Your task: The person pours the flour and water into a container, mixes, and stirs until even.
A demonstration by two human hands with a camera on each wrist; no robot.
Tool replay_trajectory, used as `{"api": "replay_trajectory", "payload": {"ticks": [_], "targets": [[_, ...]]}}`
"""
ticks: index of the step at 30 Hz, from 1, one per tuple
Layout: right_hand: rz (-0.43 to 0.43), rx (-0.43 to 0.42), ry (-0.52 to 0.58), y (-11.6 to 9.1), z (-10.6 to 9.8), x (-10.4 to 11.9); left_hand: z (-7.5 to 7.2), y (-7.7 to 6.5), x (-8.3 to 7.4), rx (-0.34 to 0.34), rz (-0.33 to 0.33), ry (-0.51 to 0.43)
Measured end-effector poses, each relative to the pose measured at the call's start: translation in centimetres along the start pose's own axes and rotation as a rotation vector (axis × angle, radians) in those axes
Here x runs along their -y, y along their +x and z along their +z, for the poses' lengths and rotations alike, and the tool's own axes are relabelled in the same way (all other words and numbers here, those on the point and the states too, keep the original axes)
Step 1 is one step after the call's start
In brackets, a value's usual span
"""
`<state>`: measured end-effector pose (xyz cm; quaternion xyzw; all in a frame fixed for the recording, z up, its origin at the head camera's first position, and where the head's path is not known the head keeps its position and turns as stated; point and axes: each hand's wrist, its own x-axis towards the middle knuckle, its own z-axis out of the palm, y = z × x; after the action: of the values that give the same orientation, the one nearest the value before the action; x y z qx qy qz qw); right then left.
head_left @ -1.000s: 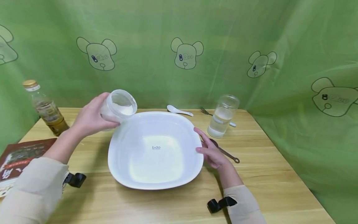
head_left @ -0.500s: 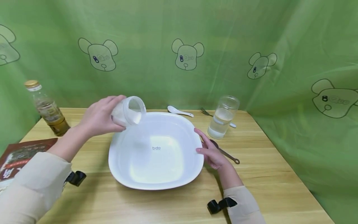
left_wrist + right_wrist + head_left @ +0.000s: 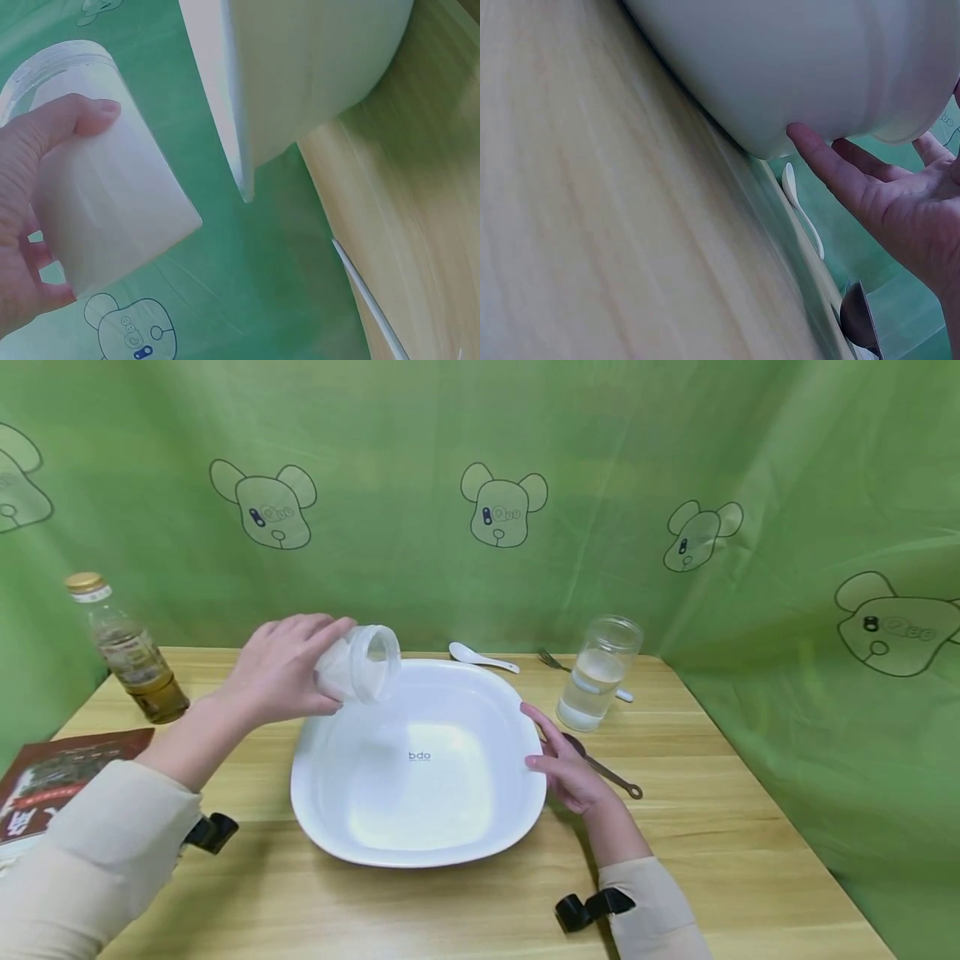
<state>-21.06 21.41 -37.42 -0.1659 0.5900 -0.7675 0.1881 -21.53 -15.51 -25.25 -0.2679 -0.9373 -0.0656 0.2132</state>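
My left hand (image 3: 288, 668) grips a clear jar (image 3: 367, 667) of white powder, tipped sideways over the back left of a white basin (image 3: 420, 814). In the left wrist view the thumb lies along the jar's side, and white powder shows through its wall. Whether powder is falling is not visible. My right hand (image 3: 573, 777) holds the basin's right rim, thumb over the edge. In the right wrist view its fingers (image 3: 821, 154) press the outer wall from below. The basin stands on the wooden table (image 3: 675, 827).
A glass (image 3: 588, 689) of liquid with a white layer stands at the back right, before a fork (image 3: 551, 659). Nearby lie a white soup spoon (image 3: 483, 658) and a brown ladle (image 3: 611, 775). At left are a gold-capped bottle (image 3: 135, 664) and a dark red packet (image 3: 63, 785).
My left hand has moved right over the basin and tilted the jar further, its mouth now turned right and down. The right hand and the basin have stayed put.
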Motion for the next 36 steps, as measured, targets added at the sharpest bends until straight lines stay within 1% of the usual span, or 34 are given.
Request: {"api": "replay_trajectory", "payload": {"ticks": [7,14,19,29,36], "targets": [[0.004,-0.012,-0.001,0.0,0.0,0.0,0.1,0.2,-0.4,-0.017,0.026,0.036],[0.005,-0.004,0.002,0.1,0.0,0.0,0.2,0.4,-0.9,0.000,0.062,0.099],[0.006,-0.003,0.000,0.0,0.0,0.0,0.3,0.5,-1.1,0.003,0.104,0.147],[0.006,0.001,0.002,0.0,-0.1,-0.1,0.5,0.6,-1.0,-0.028,0.162,0.196],[0.022,-0.007,0.006,0.1,-0.1,0.0,0.6,0.6,-0.9,-0.048,0.200,0.245]]}}
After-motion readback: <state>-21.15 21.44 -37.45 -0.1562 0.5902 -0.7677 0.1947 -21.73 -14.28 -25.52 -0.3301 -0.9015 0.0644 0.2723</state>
